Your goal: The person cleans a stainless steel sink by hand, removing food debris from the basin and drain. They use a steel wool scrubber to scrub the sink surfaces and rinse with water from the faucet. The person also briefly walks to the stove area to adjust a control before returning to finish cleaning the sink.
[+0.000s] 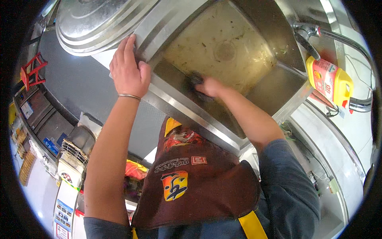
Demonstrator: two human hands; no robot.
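Note:
Before me is a stainless steel sink (pixel 289 86) with murky, yellowish water in its basin and small dark bits scattered over the bottom. A round drain (pixel 225 50) shows through the water. My right hand (pixel 210 86) reaches down into the basin and grips a dark scrubbing pad (pixel 194 80) against the near left inner wall. Its fingertips are partly hidden, and the pad is blurred. My left hand (pixel 129 65) lies flat on the sink's left corner, fingers extended and holding nothing, with a thin bracelet at the wrist. Just beyond its fingertips is a large round metal lid or vessel (pixel 98 24).
At the right rim stand a chrome faucet (pixel 307 33) with a curved spout and a yellow jug (pixel 329 79) with a pink label. A red stool (pixel 32 71) is on the grey floor (pixel 77 71) far left. Lower left is a wire-guarded appliance (pixel 73 152).

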